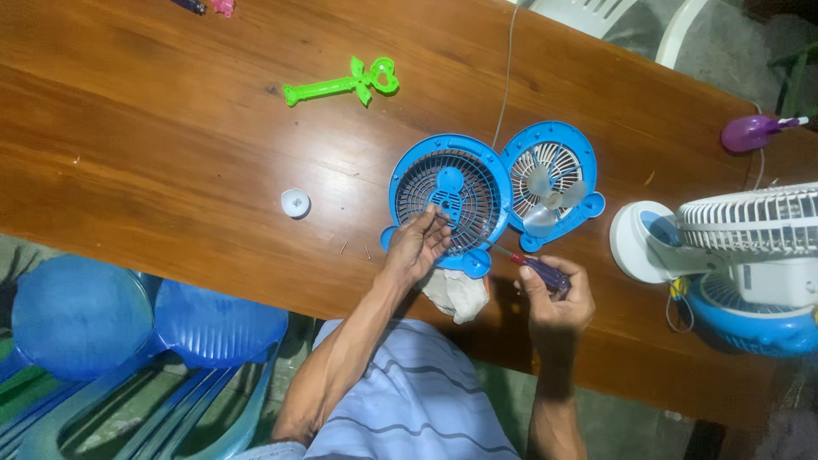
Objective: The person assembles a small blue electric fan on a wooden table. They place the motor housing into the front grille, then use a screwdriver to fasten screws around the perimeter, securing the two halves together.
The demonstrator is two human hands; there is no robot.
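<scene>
Lying separated on the wooden table, the round blue plastic fan grille is pinned by spread left-hand fingers; the purple-handled screwdriver is gripped tightly by the right hand; reassembly seemingly remains.

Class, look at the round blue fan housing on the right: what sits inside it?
Inside the blue fan housing, pale translucent blades show in front of a white slotted backing. The motor behind them is covered. The blue grille lies beside it, under the left hand.
</scene>
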